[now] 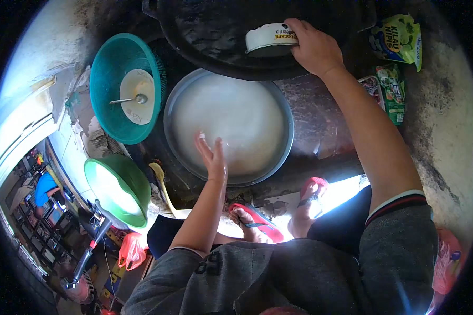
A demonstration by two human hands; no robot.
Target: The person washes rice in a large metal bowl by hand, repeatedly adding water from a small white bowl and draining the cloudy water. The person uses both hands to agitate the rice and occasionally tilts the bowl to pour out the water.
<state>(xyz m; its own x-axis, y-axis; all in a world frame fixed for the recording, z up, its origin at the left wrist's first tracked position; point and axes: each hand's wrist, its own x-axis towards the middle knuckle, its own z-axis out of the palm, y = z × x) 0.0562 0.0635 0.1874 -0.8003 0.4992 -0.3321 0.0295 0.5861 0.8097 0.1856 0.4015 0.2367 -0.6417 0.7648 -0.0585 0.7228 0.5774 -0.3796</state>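
My right hand [317,49] grips the rim end of a white cut-down coffee-mix container [269,37], which bears printing. It is held tilted over a large black wok [205,65]. Below the wok stands a round grey metal basin [289,130] with cloudy whitish liquid [236,114] in it. Over the near left part of this basin is my left hand [212,155], wet, fingers apart, holding nothing. Whether its fingertips touch the liquid I cannot tell.
At the left are a teal plastic basket [102,90] with a plate [132,110] and metal spoon [136,99], a green basin [142,189] and a yellowish ladle [163,189]. Packets [396,39] lie at the right. My sandalled feet [254,224] are below. A person [45,189] is far left.
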